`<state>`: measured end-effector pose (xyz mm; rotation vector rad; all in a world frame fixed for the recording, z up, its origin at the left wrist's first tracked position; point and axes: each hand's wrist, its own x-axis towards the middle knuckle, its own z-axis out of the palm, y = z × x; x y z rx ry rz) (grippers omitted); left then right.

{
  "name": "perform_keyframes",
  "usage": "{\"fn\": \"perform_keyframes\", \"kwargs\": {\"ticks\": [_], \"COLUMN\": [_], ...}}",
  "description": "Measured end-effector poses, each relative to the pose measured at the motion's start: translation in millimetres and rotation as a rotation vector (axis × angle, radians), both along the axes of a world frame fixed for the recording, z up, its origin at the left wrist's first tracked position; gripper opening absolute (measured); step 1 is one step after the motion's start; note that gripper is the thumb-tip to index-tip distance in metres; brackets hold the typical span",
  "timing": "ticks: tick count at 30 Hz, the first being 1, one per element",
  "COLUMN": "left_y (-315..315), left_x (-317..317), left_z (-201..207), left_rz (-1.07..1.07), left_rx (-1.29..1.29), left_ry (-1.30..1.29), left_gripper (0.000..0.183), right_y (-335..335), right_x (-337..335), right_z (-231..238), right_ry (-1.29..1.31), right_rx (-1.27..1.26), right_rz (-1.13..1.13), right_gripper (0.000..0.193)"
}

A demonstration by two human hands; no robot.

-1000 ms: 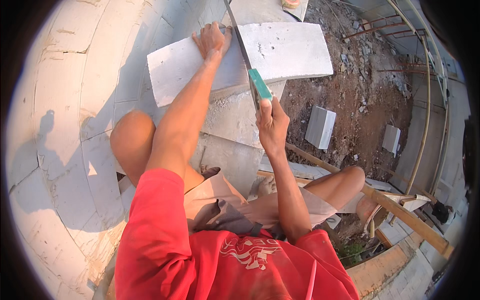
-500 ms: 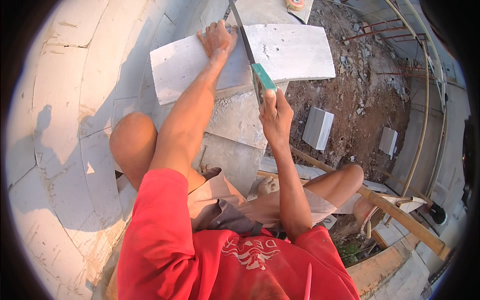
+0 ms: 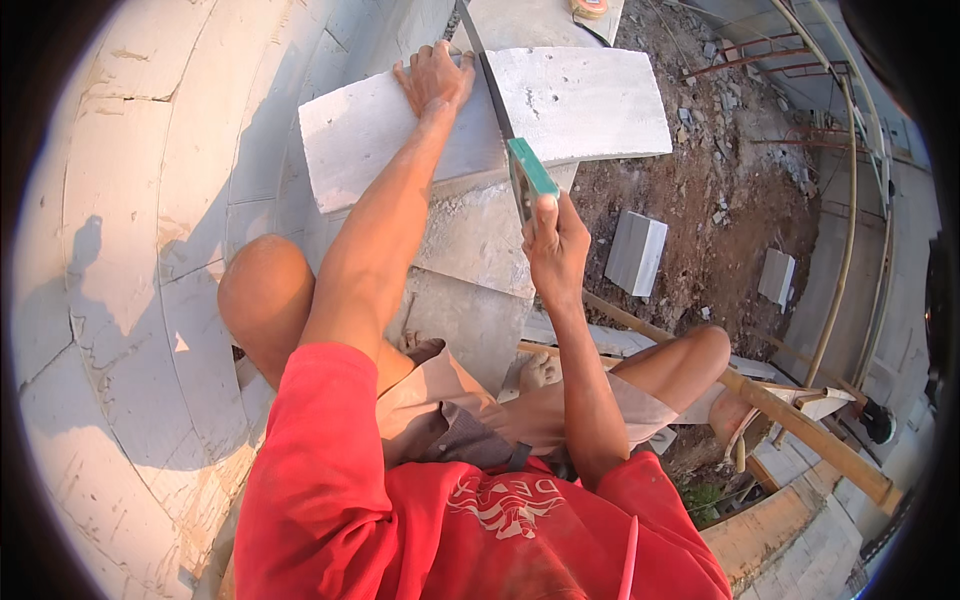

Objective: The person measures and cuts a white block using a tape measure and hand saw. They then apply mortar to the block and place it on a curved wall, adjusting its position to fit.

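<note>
A long white lightweight concrete block [image 3: 590,105] lies crosswise on top of grey blockwork. My right hand [image 3: 556,245] is closed round the handle of a hand saw [image 3: 532,168], whose grip is green and whose dark blade stands across the block's middle. How deep the blade sits in the block I cannot tell. To the left of the blade, my left hand [image 3: 437,80] presses on the block near its far edge, fingers spread and the thumb close to the blade.
Two white blocks [image 3: 636,254] [image 3: 776,277] lie on the rubble-strewn ground at right. A tape measure [image 3: 590,8] rests beyond the block. Wooden poles [image 3: 800,430] cross at lower right, metal scaffolding [image 3: 852,220] stands far right, and a block wall [image 3: 120,250] rises at left.
The saw and my right hand have slid slightly toward me. My left hand keeps its place on the block.
</note>
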<state>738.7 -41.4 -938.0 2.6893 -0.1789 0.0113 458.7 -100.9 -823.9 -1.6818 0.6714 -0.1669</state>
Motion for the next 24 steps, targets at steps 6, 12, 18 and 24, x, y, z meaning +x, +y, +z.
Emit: {"fn": "perform_keyframes", "kwargs": {"ticks": [6,12,18,24], "left_y": [2,-1,1,2], "left_x": [0,-2,-1,-4], "left_z": [-3,-3,3,-4], "left_rz": [-0.007,-0.002,-0.023,-0.025], "left_rx": [0.003,0.018,0.019,-0.048], "left_ry": [-0.032,-0.048,-0.003,-0.079], "left_gripper": [0.041,0.041,0.04,0.04], "right_y": [13,26,-7,31], "right_x": [-79,-131,24,-175], "right_z": [0,65,-16,53], "right_ry": [0.065,0.1,0.115,0.09], "right_rx": [-0.031,-0.011,-0.08,0.029], "right_rz": [-0.049,-0.072,0.001,-0.071], "right_gripper": [0.063,0.085,0.058,0.084]}}
